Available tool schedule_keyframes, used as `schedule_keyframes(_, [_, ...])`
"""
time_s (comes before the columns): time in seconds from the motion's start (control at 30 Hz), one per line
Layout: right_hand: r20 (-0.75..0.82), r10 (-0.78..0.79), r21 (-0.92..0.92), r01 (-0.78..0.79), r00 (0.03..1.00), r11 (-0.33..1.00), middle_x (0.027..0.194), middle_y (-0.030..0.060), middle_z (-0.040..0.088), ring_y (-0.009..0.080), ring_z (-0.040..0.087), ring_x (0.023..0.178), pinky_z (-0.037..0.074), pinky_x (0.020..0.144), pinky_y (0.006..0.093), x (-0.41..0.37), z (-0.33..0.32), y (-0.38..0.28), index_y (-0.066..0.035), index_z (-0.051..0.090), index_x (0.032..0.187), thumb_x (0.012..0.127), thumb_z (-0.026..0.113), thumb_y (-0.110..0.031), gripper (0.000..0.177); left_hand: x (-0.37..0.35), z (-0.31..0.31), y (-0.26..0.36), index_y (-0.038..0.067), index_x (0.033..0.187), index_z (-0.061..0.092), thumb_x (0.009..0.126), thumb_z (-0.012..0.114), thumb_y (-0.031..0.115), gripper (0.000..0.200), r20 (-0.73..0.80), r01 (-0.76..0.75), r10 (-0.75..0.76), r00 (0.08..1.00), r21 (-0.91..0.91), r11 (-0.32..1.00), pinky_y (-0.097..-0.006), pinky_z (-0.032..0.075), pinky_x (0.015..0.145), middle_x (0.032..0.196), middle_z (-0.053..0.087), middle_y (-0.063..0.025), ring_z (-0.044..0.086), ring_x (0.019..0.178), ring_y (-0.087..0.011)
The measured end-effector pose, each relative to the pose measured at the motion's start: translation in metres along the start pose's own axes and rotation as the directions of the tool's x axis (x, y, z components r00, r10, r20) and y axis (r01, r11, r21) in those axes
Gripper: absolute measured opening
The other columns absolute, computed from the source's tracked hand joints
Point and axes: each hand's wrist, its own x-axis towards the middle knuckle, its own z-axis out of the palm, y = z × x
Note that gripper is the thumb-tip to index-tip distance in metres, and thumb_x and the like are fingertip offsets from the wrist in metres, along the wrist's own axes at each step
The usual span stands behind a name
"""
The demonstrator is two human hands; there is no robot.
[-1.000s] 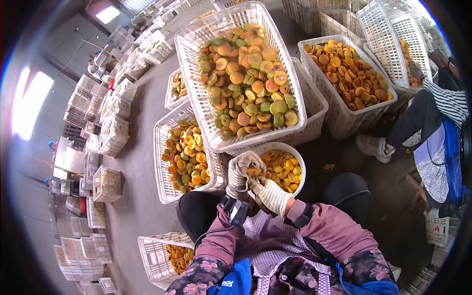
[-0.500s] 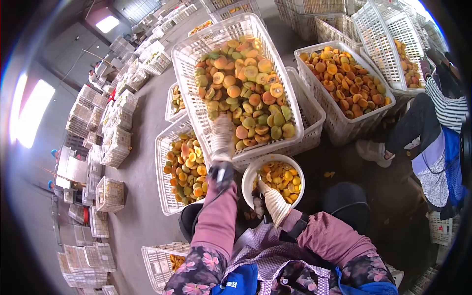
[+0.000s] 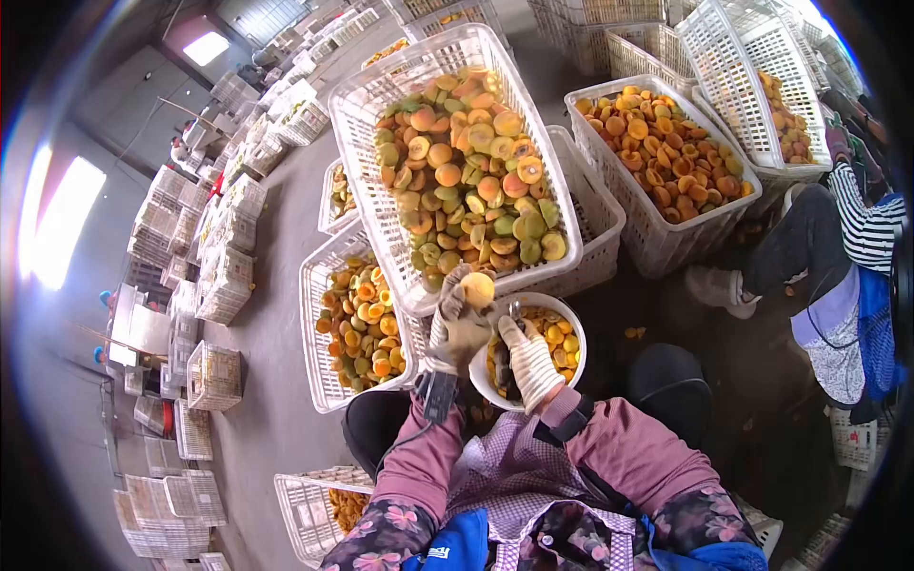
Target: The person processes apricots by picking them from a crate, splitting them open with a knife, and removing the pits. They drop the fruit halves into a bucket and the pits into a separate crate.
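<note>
In front of the seated person's knees, the left hand (image 3: 455, 328), in a work glove, is closed around one pale orange apricot (image 3: 477, 288). The fruit is held up at the fingertips, just below the near rim of the large white crate (image 3: 365, 181), and just left of the white bowl (image 3: 579, 328).

The right hand (image 3: 530, 360), also gloved, is over the bowl, close beside the left hand. It is clenched on a small tool (image 3: 514, 308); only the tool's tip shows above the glove, and its kind cannot be told.

The bowl holds cut apricot halves. The large crate is heaped with orange and green fruit and rests tilted on a second crate. A lower crate (image 3: 309, 314) of halves stands on the floor (image 3: 276, 285) to the left. A further filled crate (image 3: 666, 243) stands to the right, next to a co-worker's striped sleeve (image 3: 871, 214).
</note>
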Motion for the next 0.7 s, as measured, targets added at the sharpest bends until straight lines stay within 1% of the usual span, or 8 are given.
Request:
schedule_keyframes(0.03, [0.033,0.085,0.006,-0.085,0.996,0.996,0.081,-0.0023,0.059,0.0078,0.054,0.063,0.046,0.053,0.0223,-0.001,-0.005,-0.006,-0.012,0.058,0.103,0.088,0.06,-0.034,0.027,-0.009,0.013,0.019,0.01,0.126,0.042,0.088,0.058,0.012,0.042,0.018,0.161,-0.192,0.981,-0.622,0.766,-0.0243,0.05,0.07,0.115,0.054,-0.0083,0.054,0.093,-0.0127])
schedule_keyframes(0.1, [0.049,0.064,0.184,-0.072,0.997,0.98,0.084,-0.0014,0.061,0.009,0.059,0.064,0.05,0.052,0.0236,0.003,-0.005,-0.005,-0.012,0.058,0.106,0.085,0.062,-0.037,0.033,-0.027,0.018,0.035,0.009,0.13,0.041,0.083,0.067,0.016,0.054,0.122,0.206,-0.169,0.978,-0.452,0.868,-0.03,0.047,0.089,0.126,0.05,-0.009,0.053,0.109,-0.0177])
schedule_keyframes(0.2, [0.244,0.18,0.252,-0.242,0.953,0.937,0.092,-0.0008,0.061,0.0091,0.06,0.068,0.052,0.058,0.0234,-0.003,-0.015,-0.013,-0.012,0.057,0.109,0.084,0.065,-0.04,0.038,-0.038,0.013,0.033,0.009,0.129,0.043,0.081,0.069,0.014,0.056,0.157,0.158,-0.1,0.983,-0.426,0.891,-0.0315,0.043,0.096,0.127,0.05,-0.0087,0.05,0.114,-0.0195])
schedule_keyframes(0.3, [0.176,0.093,0.213,-0.13,0.98,0.968,0.098,0.0003,0.06,0.0103,0.061,0.077,0.053,0.067,0.0252,-0.003,-0.009,-0.009,-0.01,0.056,0.113,0.083,0.066,-0.039,0.043,-0.041,0.004,0.031,0.008,0.128,0.045,0.078,0.071,0.007,0.056,0.142,0.099,-0.061,0.988,-0.278,0.956,-0.0317,0.044,0.095,0.125,0.051,-0.0078,0.05,0.114,-0.0192])
schedule_keyframes(0.33, [0.173,0.059,0.154,-0.087,0.983,0.984,0.073,-0.0025,0.053,0.0071,0.053,0.056,0.043,0.044,0.0204,-0.008,-0.006,-0.014,-0.013,0.052,0.106,0.079,0.069,-0.045,0.045,-0.043,0.0,0.029,0.008,0.127,0.046,0.078,0.069,0.002,0.055,0.164,0.004,0.012,0.986,-0.097,0.995,-0.0323,0.043,0.096,0.125,0.051,-0.0077,0.049,0.115,-0.0196])
schedule_keyframes(0.4, [0.202,0.027,0.129,-0.054,0.979,0.99,0.073,-0.0026,0.053,0.0069,0.053,0.057,0.042,0.044,0.0199,-0.006,-0.008,-0.012,-0.013,0.053,0.105,0.079,0.069,-0.043,0.043,-0.044,0.003,0.036,0.011,0.126,0.047,0.073,0.069,-0.008,0.06,0.203,-0.182,0.15,0.968,0.152,0.972,-0.0296,0.049,0.089,0.121,0.052,-0.0083,0.055,0.105,-0.0184])
schedule_keyframes(0.57, [0.237,0.01,0.103,-0.036,0.971,0.994,0.072,-0.0026,0.053,0.0062,0.052,0.056,0.041,0.043,0.0186,-0.007,-0.009,-0.016,-0.012,0.056,0.101,0.08,0.068,-0.032,0.031,-0.049,0.005,0.038,0.009,0.125,0.049,0.073,0.071,-0.004,0.058,0.085,-0.048,0.047,0.995,0.014,0.999,-0.0297,0.049,0.088,0.118,0.055,-0.0087,0.057,0.104,-0.0192])
schedule_keyframes(0.7, [0.232,0.133,0.126,-0.166,0.963,0.978,0.072,-0.0022,0.054,0.0071,0.053,0.058,0.043,0.049,0.0193,-0.006,-0.015,-0.013,-0.011,0.057,0.101,0.081,0.066,-0.024,0.025,-0.043,-0.002,0.043,0.005,0.124,0.048,0.079,0.064,-0.005,0.049,0.212,-0.219,0.175,0.961,0.204,0.954,-0.0305,0.048,0.09,0.116,0.056,-0.0078,0.054,0.107,-0.0191])
